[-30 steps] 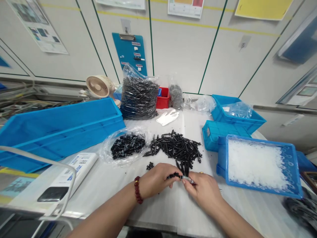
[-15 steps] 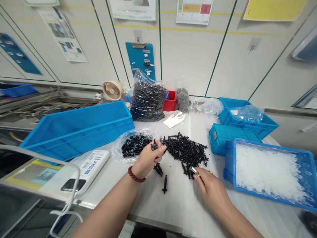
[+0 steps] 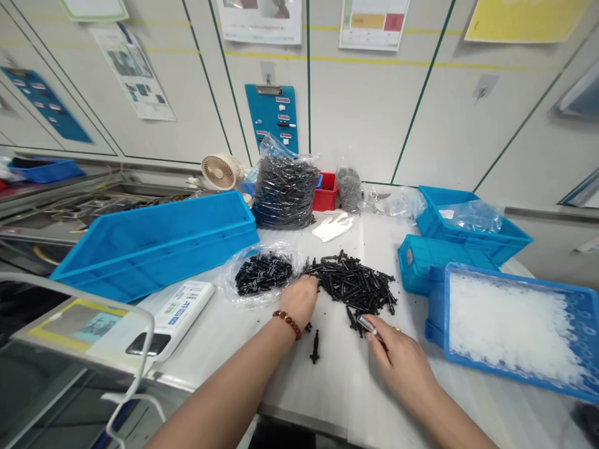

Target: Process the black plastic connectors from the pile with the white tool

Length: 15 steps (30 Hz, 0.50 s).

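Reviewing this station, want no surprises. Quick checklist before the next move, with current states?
1. Right grip holding silver tool: ok.
2. Left grip holding a part: cannot tell, fingertips hidden at the edge of the black pile.
3. Loose black part in with the pile: not ok, lies apart.
4. Blue tray stocked with white pieces: ok.
5. White glove worn: not ok, lies beyond the pile.

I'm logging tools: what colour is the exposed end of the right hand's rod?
Silver; the exposed end shows best in the head view.
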Available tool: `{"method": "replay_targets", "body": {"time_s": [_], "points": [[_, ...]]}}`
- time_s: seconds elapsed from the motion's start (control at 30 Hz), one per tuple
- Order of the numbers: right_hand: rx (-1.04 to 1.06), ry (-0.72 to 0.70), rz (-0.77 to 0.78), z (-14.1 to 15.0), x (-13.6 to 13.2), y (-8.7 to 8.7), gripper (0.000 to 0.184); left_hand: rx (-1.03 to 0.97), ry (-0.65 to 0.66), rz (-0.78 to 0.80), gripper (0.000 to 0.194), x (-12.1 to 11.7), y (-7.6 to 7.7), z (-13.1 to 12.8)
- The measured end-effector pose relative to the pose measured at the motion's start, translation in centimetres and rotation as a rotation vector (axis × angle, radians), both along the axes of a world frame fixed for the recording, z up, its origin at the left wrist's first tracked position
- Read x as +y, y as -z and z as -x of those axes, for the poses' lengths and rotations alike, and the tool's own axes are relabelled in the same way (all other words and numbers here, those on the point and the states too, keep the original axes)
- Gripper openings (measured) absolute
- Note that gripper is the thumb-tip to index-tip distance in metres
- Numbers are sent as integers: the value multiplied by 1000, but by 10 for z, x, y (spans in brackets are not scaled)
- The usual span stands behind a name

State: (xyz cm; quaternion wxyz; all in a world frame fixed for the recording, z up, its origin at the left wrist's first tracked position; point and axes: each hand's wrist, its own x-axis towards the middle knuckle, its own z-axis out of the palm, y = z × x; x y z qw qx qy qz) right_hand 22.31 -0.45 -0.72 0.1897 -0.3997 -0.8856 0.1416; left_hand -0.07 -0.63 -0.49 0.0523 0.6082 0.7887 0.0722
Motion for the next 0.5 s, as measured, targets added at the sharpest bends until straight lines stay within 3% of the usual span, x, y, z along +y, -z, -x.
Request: {"method": "replay_targets", "body": {"time_s": [0.17, 0.3, 0.5], "points": [[31, -3, 58, -1, 1, 0, 36, -60, 56, -62, 13, -7, -5, 2], [37, -8, 106, -2, 2, 0, 34, -445, 183, -194, 9, -13, -15, -3], [54, -46, 110, -1, 0, -3, 32, -992, 352, -147, 13, -20, -22, -15]]}}
